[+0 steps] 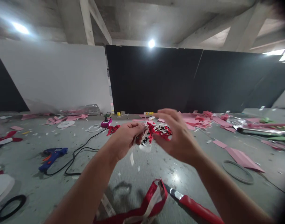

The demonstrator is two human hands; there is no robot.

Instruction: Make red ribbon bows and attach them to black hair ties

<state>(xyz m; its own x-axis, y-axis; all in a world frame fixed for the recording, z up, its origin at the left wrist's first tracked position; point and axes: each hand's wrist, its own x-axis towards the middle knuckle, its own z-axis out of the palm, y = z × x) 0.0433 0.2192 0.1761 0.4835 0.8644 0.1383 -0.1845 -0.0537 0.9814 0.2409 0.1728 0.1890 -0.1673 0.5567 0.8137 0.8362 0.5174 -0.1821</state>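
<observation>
Both my hands are raised over a grey concrete floor (142,168). My left hand (125,140) pinches a bundle of red, black and white ribbon scraps (156,132) with a small clear plastic piece hanging below it. My right hand (177,137) is curled around the right side of the same bundle, fingers spread and touching the scraps. A long red and white ribbon strip (154,199) lies on the floor just below my arms.
A blue glue gun (52,157) with a black cable (79,155) lies at left. Pink paper sheets (242,157) and scraps litter the right and far side. A grey ring (238,171) lies at right, a black ring (9,207) at lower left. Dark and white wall panels stand behind.
</observation>
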